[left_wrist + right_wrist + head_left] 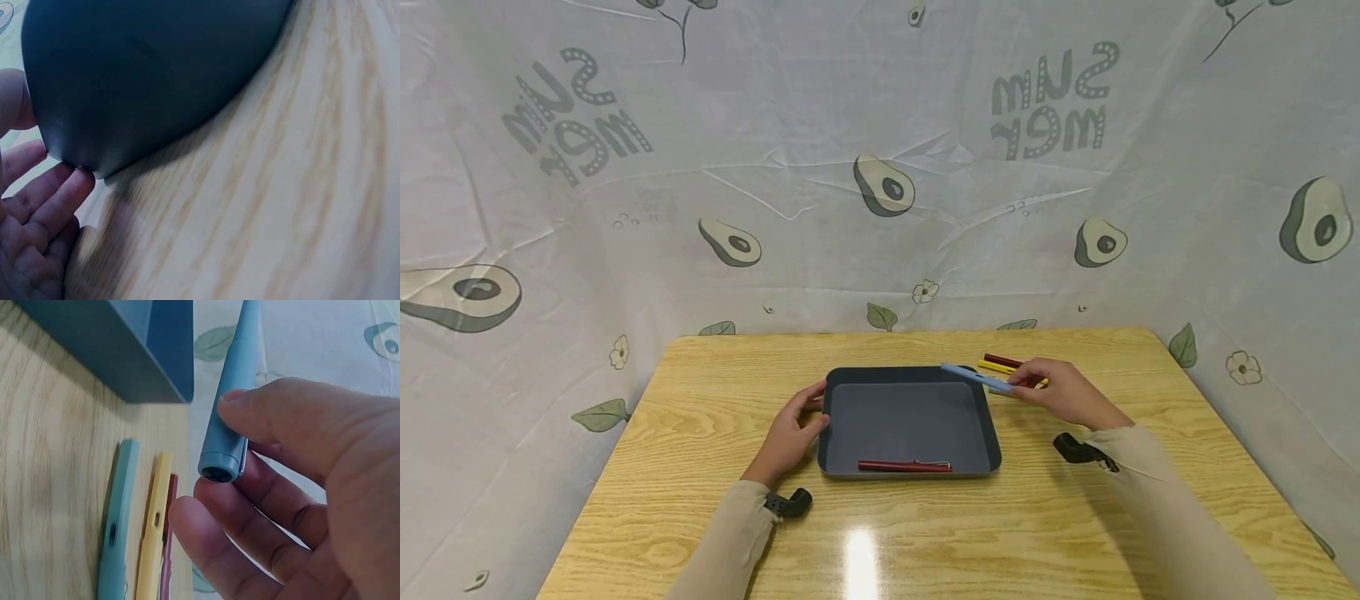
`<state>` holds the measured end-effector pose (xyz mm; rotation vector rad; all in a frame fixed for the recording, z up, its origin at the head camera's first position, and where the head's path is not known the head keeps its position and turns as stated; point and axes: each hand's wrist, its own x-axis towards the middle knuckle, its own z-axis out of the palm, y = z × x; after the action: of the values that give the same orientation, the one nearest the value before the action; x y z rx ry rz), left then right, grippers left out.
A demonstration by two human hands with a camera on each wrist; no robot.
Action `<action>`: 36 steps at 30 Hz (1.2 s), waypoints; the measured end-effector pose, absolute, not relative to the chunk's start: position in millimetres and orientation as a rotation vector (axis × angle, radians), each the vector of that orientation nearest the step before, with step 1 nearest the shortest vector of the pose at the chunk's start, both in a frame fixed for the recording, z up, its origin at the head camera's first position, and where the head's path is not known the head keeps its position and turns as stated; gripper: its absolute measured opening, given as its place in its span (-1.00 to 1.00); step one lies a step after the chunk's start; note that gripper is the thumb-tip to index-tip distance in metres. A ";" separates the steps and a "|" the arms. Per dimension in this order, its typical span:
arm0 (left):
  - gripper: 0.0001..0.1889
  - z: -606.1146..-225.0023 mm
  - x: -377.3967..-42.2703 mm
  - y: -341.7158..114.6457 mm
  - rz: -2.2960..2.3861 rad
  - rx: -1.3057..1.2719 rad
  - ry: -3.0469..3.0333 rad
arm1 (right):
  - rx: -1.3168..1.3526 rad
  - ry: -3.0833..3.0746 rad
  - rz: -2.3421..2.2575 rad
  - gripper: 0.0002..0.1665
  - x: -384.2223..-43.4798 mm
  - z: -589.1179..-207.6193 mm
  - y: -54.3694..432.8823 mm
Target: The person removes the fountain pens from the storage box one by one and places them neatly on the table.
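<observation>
Nearest the cam, red pen (904,467) lies crosswise in the tray (902,417), btwn my hands but a bit nearer than both. L hand (786,437) is at the tray's left wall, fingers loosely spread, tips touching it. R hand (1063,392) pinches blue pen (976,377) by its clip end, thumb vs. fingers. Key bit imo: its long axis runs from R hand leftward & slightly away, free end over the tray's far R corner; L hand's well apart. Just past R hand, partly hidden: teal pen (115,512), yellow pen (152,544), dark red pen (167,556), side by side.
</observation>
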<state>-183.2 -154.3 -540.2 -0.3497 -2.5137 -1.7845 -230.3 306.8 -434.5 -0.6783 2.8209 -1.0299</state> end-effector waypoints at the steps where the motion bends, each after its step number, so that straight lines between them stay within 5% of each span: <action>1: -0.38 -540.1 -183.1 -154.1 -1.783 -0.350 -2.515 | -0.671 2.823 -1.029 -0.88 -230.5 -435.3 308.8; 36: -0.38 -537.3 -181.2 -153.5 -1.781 -0.347 -2.521 | -0.495 2.860 -0.961 -0.81 -243.9 -460.6 358.2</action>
<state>-181.2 -153.5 -537.3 -0.3466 -2.5213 -1.7812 -243.9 358.2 -460.6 -0.4948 2.8596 -0.9608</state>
